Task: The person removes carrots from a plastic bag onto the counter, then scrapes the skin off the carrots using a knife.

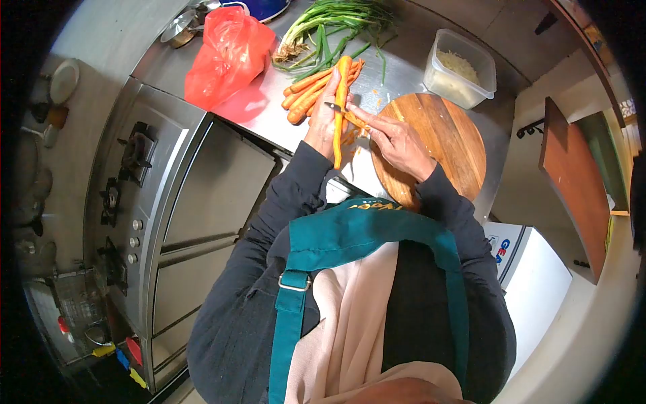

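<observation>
A long orange carrot (340, 114) lies lengthwise in my left hand (324, 118), whose fingers are wrapped round it. My right hand (402, 143) grips a small knife (355, 120) by its orange-brown handle, and the dark blade rests across the carrot's middle. Orange scraps lie below the two hands. Several more carrots (303, 99) are heaped just beyond my left hand. A round wooden board (444, 135) sits under and to the right of my right hand.
Green onions (330, 30) lie at the back beside a red plastic bag (225, 57). A clear tub (459, 71) of pale shredded food stands at the back right. The stove (145, 175) is at the left, a white box-like appliance (531, 289) at the right.
</observation>
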Action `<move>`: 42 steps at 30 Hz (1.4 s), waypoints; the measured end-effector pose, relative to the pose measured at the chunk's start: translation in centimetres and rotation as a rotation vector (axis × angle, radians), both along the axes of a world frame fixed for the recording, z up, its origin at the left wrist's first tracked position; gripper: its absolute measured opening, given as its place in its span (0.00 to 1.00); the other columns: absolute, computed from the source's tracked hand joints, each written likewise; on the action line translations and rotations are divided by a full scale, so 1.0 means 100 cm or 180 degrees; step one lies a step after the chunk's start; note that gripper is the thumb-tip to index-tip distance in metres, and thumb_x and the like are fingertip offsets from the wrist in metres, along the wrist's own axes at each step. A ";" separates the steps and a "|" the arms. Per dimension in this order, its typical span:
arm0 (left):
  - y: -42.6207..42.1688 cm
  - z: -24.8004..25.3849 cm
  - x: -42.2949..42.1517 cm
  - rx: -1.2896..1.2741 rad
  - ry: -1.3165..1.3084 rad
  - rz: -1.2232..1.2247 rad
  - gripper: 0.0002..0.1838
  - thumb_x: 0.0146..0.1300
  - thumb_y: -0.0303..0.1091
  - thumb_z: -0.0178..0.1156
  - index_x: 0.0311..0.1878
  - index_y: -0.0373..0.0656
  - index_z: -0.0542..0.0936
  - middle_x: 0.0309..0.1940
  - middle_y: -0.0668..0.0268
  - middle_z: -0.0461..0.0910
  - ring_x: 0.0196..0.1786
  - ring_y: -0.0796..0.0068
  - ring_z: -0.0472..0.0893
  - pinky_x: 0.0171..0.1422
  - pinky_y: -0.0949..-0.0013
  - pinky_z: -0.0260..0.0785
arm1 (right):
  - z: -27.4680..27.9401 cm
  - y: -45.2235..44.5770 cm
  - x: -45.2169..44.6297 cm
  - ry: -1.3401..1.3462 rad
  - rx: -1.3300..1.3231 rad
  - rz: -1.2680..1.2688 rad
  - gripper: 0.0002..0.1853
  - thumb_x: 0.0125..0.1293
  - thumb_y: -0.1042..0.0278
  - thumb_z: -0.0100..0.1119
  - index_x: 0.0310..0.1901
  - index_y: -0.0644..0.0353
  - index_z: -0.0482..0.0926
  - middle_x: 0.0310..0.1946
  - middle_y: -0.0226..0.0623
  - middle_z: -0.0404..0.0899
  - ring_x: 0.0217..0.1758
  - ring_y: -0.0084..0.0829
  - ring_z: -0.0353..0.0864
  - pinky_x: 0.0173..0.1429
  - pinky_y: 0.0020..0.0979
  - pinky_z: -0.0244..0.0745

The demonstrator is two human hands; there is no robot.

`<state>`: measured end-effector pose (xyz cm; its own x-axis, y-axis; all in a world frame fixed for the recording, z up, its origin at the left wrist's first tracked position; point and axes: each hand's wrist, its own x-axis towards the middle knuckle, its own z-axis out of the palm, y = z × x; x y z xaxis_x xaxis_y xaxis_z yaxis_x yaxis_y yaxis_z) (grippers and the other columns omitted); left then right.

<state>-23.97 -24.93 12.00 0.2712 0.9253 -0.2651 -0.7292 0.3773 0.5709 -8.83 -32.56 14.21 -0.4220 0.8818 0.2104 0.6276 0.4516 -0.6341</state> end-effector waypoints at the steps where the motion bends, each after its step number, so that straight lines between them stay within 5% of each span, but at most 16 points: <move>1: 0.000 -0.001 0.002 0.0009 -0.0049 0.0130 0.19 0.56 0.54 0.60 0.31 0.47 0.70 0.15 0.71 0.66 0.14 0.83 0.65 0.15 0.81 0.60 | -0.007 0.005 0.000 0.0224 0.0269 0.0032 0.23 0.63 0.69 0.47 0.61 0.38 0.66 0.28 0.43 0.73 0.34 0.43 0.75 0.41 0.39 0.71; 12: -0.004 0.001 -0.001 0.0003 0.0207 -0.0011 0.20 0.57 0.56 0.58 0.29 0.48 0.70 0.15 0.73 0.67 0.10 0.83 0.62 0.10 0.82 0.55 | -0.015 0.010 0.005 -0.0140 0.0376 -0.0280 0.24 0.63 0.69 0.47 0.61 0.38 0.65 0.28 0.41 0.74 0.33 0.41 0.75 0.39 0.38 0.71; 16: -0.014 0.007 0.002 -0.0253 0.0284 -0.0111 0.21 0.57 0.56 0.58 0.26 0.48 0.69 0.14 0.73 0.67 0.11 0.84 0.64 0.10 0.82 0.54 | -0.014 0.016 0.014 0.0542 0.0430 -0.0390 0.21 0.63 0.66 0.48 0.58 0.37 0.69 0.30 0.43 0.76 0.32 0.43 0.75 0.39 0.38 0.71; 18: -0.014 0.009 0.008 -0.0362 0.0544 0.0020 0.21 0.56 0.56 0.58 0.25 0.48 0.69 0.14 0.74 0.66 0.12 0.85 0.64 0.10 0.82 0.54 | -0.002 0.002 0.008 0.0421 0.0347 -0.0099 0.21 0.64 0.66 0.48 0.59 0.38 0.69 0.33 0.44 0.77 0.35 0.43 0.76 0.40 0.38 0.72; 20: -0.008 0.009 0.014 -0.0080 -0.0035 0.0253 0.22 0.55 0.58 0.58 0.24 0.49 0.69 0.14 0.74 0.64 0.12 0.86 0.63 0.10 0.84 0.53 | 0.006 -0.002 0.007 0.0016 -0.0060 -0.0119 0.21 0.64 0.66 0.47 0.59 0.39 0.68 0.37 0.43 0.78 0.39 0.44 0.77 0.43 0.38 0.72; 23: -0.008 0.005 0.006 -0.0122 0.0126 -0.0005 0.21 0.56 0.56 0.59 0.25 0.48 0.70 0.14 0.73 0.66 0.14 0.85 0.65 0.14 0.82 0.57 | -0.013 0.012 0.011 0.0419 0.0520 -0.0163 0.22 0.65 0.67 0.46 0.61 0.38 0.66 0.40 0.44 0.78 0.40 0.44 0.77 0.45 0.38 0.72; 25: -0.009 0.008 0.003 -0.0002 0.0092 -0.0209 0.19 0.56 0.54 0.59 0.26 0.48 0.71 0.15 0.73 0.67 0.16 0.82 0.67 0.20 0.80 0.63 | -0.012 0.012 0.012 0.0422 0.0562 -0.0144 0.22 0.65 0.67 0.46 0.61 0.38 0.66 0.38 0.43 0.78 0.39 0.44 0.77 0.44 0.38 0.72; 33: -0.011 0.016 0.014 -0.0308 0.0010 0.0192 0.18 0.56 0.53 0.60 0.28 0.48 0.71 0.16 0.74 0.65 0.14 0.82 0.64 0.19 0.78 0.62 | -0.007 0.011 0.009 0.0386 0.0497 -0.0082 0.23 0.64 0.66 0.47 0.61 0.36 0.66 0.28 0.40 0.75 0.34 0.43 0.76 0.38 0.39 0.71; 37: -0.012 0.005 0.004 0.0317 -0.0127 -0.0170 0.16 0.61 0.50 0.55 0.35 0.47 0.70 0.19 0.71 0.67 0.17 0.86 0.66 0.17 0.86 0.59 | -0.015 0.018 0.010 0.0217 0.0461 -0.0255 0.22 0.64 0.66 0.46 0.61 0.37 0.66 0.34 0.42 0.77 0.37 0.43 0.77 0.41 0.38 0.73; 42: -0.019 0.006 0.005 -0.0188 -0.0021 -0.0424 0.18 0.62 0.53 0.54 0.33 0.47 0.67 0.18 0.71 0.63 0.15 0.88 0.61 0.14 0.85 0.53 | -0.027 0.033 0.020 0.0565 0.0656 -0.0275 0.21 0.64 0.65 0.46 0.60 0.38 0.67 0.41 0.43 0.78 0.40 0.42 0.77 0.45 0.37 0.73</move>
